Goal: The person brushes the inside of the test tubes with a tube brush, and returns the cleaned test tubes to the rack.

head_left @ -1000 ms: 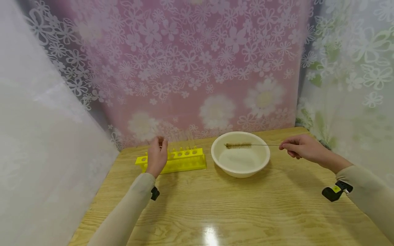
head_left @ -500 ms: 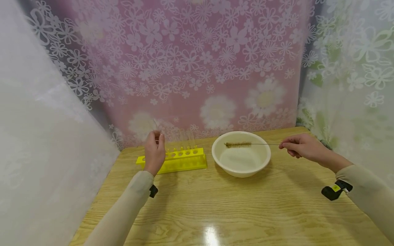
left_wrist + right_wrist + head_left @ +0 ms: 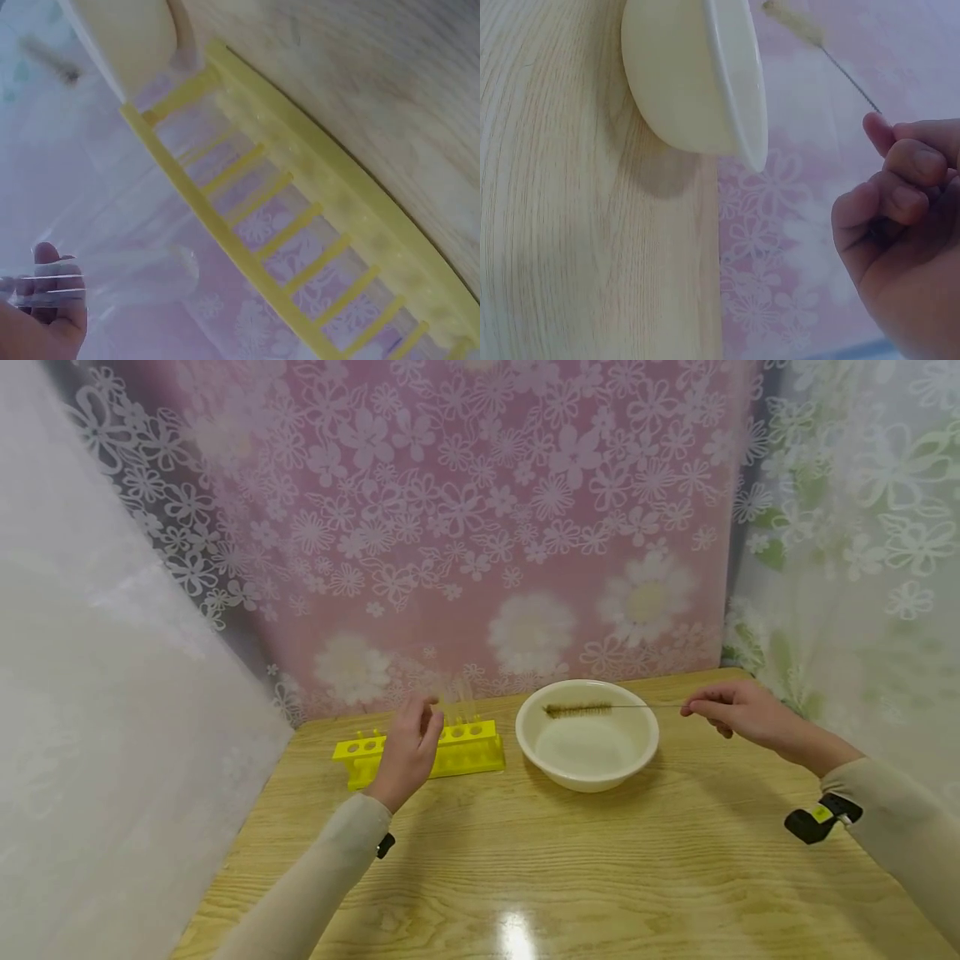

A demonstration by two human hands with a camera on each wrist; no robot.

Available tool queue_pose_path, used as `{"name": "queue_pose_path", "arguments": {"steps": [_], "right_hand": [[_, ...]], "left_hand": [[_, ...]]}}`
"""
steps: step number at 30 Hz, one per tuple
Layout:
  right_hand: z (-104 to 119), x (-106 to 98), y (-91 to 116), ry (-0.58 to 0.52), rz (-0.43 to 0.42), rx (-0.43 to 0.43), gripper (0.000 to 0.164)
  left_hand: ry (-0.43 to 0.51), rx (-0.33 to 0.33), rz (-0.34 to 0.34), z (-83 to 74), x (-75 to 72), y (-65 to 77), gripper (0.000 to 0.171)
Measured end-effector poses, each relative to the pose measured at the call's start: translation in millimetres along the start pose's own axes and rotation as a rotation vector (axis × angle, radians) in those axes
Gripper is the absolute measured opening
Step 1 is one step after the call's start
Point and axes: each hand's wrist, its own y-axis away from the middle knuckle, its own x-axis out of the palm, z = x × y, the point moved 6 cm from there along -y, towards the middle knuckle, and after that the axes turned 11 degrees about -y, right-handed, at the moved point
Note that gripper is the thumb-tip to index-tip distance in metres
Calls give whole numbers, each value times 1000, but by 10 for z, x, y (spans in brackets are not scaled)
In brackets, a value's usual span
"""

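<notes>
In the left wrist view my left hand (image 3: 56,311) grips a clear glass test tube (image 3: 142,275), its rounded end pointing toward the yellow test tube rack (image 3: 217,225). From the head view, that left hand (image 3: 408,747) covers the middle of the rack (image 3: 468,758). Several clear tubes (image 3: 465,697) show behind the rack's right half. My right hand (image 3: 738,714) pinches the thin wire handle of a test tube brush (image 3: 577,710). The brown bristles lie over the white basin (image 3: 588,777) in this view, and the right wrist view shows the brush (image 3: 799,22) above the rim.
Rack and basin stand side by side toward the back of the wooden table (image 3: 600,877). A pink flowered curtain (image 3: 465,527) hangs close behind them. White sheeting (image 3: 112,693) closes off the left, and another flowered curtain (image 3: 862,568) the right.
My left hand rose slightly with the tube from the rack's left part, then shifted right along it. The right hand with the brush has barely moved.
</notes>
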Motion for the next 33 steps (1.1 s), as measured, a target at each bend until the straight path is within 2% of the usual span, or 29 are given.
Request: {"name": "queue_pose_path", "arguments": {"steps": [4,10,13,20,26,33], "right_hand": [[39,-31,16,-5,-11,-12,38],[64,-92,57,4,-49,-5,41],[71,-114,70,-3,-74,-8,41],[90,-106,68,-54,-89,-27,42],[66,-62,47,-87,-86,-15,43],[46,10,-14,-110,-71,-37,39]], "left_hand": [[3,15,100,-67,173,64,29],[-28,-40,262,-34,464,146,29],[-57,-56,307,-7,576,176,32],[-148,-35,329,18,762,223,54],[-165,-16,326,-26,864,212,43],[-161,6,317,-128,915,182,42]]}}
